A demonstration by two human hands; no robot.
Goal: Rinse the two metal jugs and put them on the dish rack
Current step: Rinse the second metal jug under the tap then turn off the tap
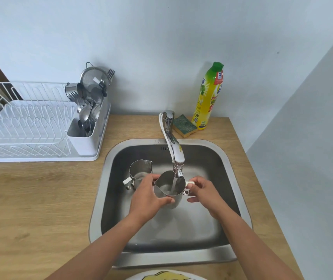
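I hold a metal jug [168, 187] upright under the tap [173, 150], and water runs into it. My left hand [148, 197] wraps around the jug's body from the left. My right hand [203, 191] grips its handle on the right. The second metal jug [139, 171] stands upright in the sink [230, 164] at the back left, behind my left hand, handle toward the left. The white wire dish rack [26, 126] sits on the counter at the far left; its plate slots hold nothing.
A cutlery holder [88, 122] full of spoons, forks, a strainer and a cup fills the rack's right end. A green-yellow sponge [184, 126] and a yellow dish soap bottle [208, 98] stand behind the sink. A plate's rim [161, 276] shows at the bottom edge.
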